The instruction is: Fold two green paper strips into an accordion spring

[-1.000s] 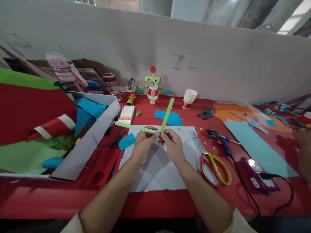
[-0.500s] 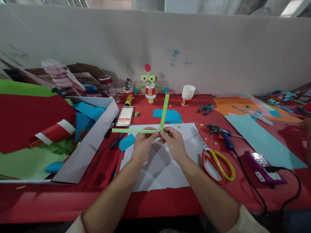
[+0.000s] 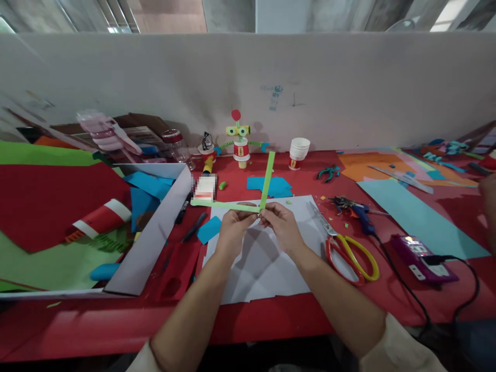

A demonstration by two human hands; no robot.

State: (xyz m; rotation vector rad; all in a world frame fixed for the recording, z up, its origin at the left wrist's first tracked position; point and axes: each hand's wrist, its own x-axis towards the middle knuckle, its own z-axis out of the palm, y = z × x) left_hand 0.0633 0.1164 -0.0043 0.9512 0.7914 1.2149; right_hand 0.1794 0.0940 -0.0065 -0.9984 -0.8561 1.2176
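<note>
Both hands meet above a white paper sheet [image 3: 267,279], pinching light green paper strips [image 3: 266,181] where they join. One arm of the green paper points up and away; the other stretches left, forming a rough L. My left hand [image 3: 232,230] is closed on the corner from the left, thumb on top. From the right, my right hand [image 3: 282,227] pinches the same corner. The fingertips hide the joint itself. A blue paper piece [image 3: 209,230] lies left of my left hand. Scissors [image 3: 349,256] with red and yellow handles rest right of my right hand.
At left stands a white box [image 3: 151,243] of coloured paper. A paper-cup figure [image 3: 242,147] and stacked cups [image 3: 299,152] stand by the wall. Rightward lie pliers [image 3: 328,173], a glue gun [image 3: 360,214] and a purple power strip [image 3: 422,261]. Another person's arm [image 3: 489,206] shows at right.
The camera view has shifted slightly. My hands keep their pinch on the green paper strips, whose left arm has swung and tilted a little.
</note>
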